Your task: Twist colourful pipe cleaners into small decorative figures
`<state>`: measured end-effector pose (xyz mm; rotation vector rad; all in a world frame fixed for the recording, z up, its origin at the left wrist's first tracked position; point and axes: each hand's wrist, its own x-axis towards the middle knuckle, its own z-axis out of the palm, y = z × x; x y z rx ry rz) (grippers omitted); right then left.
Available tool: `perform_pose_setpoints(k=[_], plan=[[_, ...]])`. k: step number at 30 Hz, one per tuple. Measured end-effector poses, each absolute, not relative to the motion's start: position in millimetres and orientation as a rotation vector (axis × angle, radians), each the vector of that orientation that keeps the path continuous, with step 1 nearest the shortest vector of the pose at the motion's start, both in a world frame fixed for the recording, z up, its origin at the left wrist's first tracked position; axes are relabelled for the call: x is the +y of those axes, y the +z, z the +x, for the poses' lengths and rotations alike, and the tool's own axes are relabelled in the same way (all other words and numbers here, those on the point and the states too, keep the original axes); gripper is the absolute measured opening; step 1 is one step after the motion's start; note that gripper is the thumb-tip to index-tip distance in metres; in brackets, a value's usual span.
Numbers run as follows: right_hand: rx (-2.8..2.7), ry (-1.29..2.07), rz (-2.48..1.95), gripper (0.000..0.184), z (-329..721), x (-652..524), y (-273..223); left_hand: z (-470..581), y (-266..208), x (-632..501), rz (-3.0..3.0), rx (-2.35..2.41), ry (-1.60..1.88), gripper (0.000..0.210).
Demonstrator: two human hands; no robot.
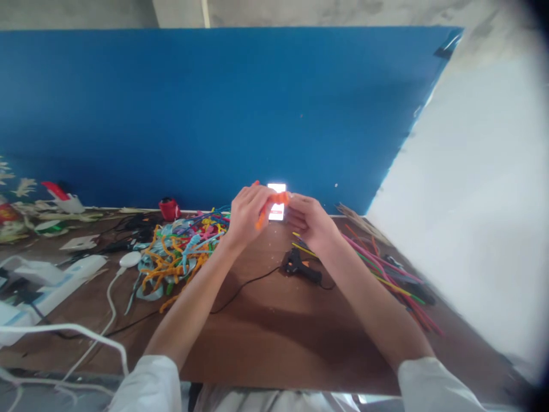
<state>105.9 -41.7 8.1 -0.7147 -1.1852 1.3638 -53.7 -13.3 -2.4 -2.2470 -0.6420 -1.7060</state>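
An orange pipe cleaner (281, 198) stretches between my two hands, held up over the back of the brown table (257, 349). My left hand (250, 210) is closed around it, and orange ends poke out above and below the fingers. With fingertips pinched, my right hand (311, 220) grips its right end. Right behind the hands stands a lit phone (277, 213), partly covered by them. A black hot glue gun (302, 268) lies on the table below my right hand.
Bent pipe cleaners (175, 257) are heaped on the left; straight ones (386, 272) lie on the right under my forearm. A white power strip (64, 286) and white cables (112, 297) occupy the far left. A blue panel (214, 114) borders the back.
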Motion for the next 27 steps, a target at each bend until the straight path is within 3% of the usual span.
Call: perform_pose_setpoints(k=[3,6,9,12,20,23,27], plan=[[-1.434,0.898,-0.745,0.039,117.0,-33.9,6.9,-42.1,-0.9,-14.4,-2.574,-0.980,-2.199,0.021],[-1.680,0.329,-0.769,0.027,132.2,-28.1,6.5,-36.1,2.4,-17.5,-2.790,-1.250,-2.628,0.025],[-1.858,-0.201,-0.719,0.019,145.3,-27.5,7.8,-37.0,5.2,-20.1,-2.986,-1.518,-2.820,0.024],[-1.958,-0.504,-0.652,0.019,153.5,-27.4,9.6,-39.8,5.0,-19.7,-3.044,-1.617,-2.960,0.018],[-2.016,-0.598,-0.696,0.024,154.3,-24.3,4.9,-37.3,-5.7,-13.8,-3.143,-1.544,-2.529,0.030],[-1.928,-0.415,-0.731,0.024,147.9,-23.3,-0.7,-34.2,-7.6,-13.9,-2.973,-1.349,-2.505,0.029],[-1.791,-0.030,-0.733,0.031,138.4,-21.5,-6.9,-39.6,-5.8,-16.1,-2.676,-1.111,-1.986,0.028]])
